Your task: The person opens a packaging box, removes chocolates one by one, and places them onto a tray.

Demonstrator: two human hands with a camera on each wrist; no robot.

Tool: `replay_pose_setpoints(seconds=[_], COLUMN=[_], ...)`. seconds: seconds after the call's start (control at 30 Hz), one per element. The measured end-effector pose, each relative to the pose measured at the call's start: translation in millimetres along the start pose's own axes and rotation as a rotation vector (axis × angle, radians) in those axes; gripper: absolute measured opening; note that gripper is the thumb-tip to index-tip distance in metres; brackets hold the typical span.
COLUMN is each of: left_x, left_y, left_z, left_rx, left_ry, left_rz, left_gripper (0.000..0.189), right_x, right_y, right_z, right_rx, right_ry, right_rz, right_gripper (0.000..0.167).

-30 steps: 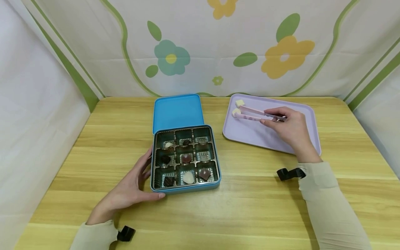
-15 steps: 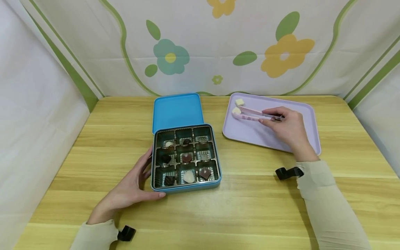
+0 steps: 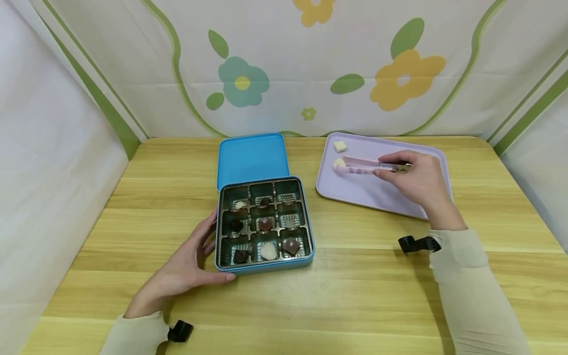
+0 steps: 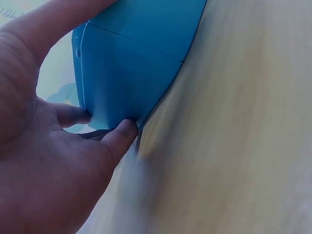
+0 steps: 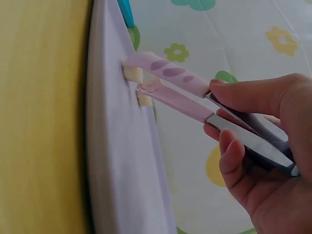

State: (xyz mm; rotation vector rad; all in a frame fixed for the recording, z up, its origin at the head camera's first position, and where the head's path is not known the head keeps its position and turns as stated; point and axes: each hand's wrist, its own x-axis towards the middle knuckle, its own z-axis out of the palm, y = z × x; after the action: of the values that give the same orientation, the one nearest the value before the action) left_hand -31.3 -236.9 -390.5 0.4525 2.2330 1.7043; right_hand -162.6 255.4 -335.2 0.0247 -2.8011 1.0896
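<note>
Where the rounded white chocolate [image 3: 338, 162] lies, at the left end of the lilac tray [image 3: 372, 191], one tip of the pink tongs [image 3: 360, 170] overlaps it; right hand [image 3: 420, 178] pinches the tongs between thumb and fingers, arms parted, cannot tell whether the tips grip. Square white chocolate [image 3: 340, 146] just beyond, same tray. Left hand [image 3: 185, 267] is spread wide at the near left corner of the blue tin [image 3: 275, 267], thumb along front wall, fingers against left side; chocolates [image 3: 268, 251] sit in seven of nine compartments, blue lid [image 3: 253, 159] just behind, wood-grain table [image 3: 350, 296] under all.
</note>
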Motion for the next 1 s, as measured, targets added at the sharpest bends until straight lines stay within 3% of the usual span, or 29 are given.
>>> replay_pose_setpoints(seconds=[0.2, 0.3, 0.47, 0.77, 0.9, 1.0], left_x=[0.5, -0.1, -0.4, 1.2, 0.9, 0.6], left_y=[-0.4, -0.7, -1.0, 0.5, 0.9, 0.9], left_z=[-0.8, -0.9, -0.3, 0.1, 0.1, 0.2], left_rx=[-0.001, 0.009, 0.012, 0.006, 0.013, 0.014], left_ry=[-0.001, 0.0, 0.0, 0.0, 0.005, 0.005], left_rz=[0.016, 0.021, 0.029, 0.03, 0.023, 0.02], left_gripper=[0.138, 0.137, 0.137, 0.138, 0.138, 0.138], right_x=[-5.6, -9.9, -22.5, -43.3, -48.3, -53.7], right_y=[-9, -18, -41, -71, -79, -87], right_z=[-12, -14, -15, -10, -5, 1], right_rx=[-0.004, 0.04, 0.162, 0.186, 0.183, 0.149], right_ry=[0.05, 0.035, -0.091, -0.353, -0.422, -0.43], right_rz=[-0.068, -0.081, -0.119, -0.513, -0.579, -0.61], right_gripper=[0.029, 0.028, 0.027, 0.024, 0.021, 0.023])
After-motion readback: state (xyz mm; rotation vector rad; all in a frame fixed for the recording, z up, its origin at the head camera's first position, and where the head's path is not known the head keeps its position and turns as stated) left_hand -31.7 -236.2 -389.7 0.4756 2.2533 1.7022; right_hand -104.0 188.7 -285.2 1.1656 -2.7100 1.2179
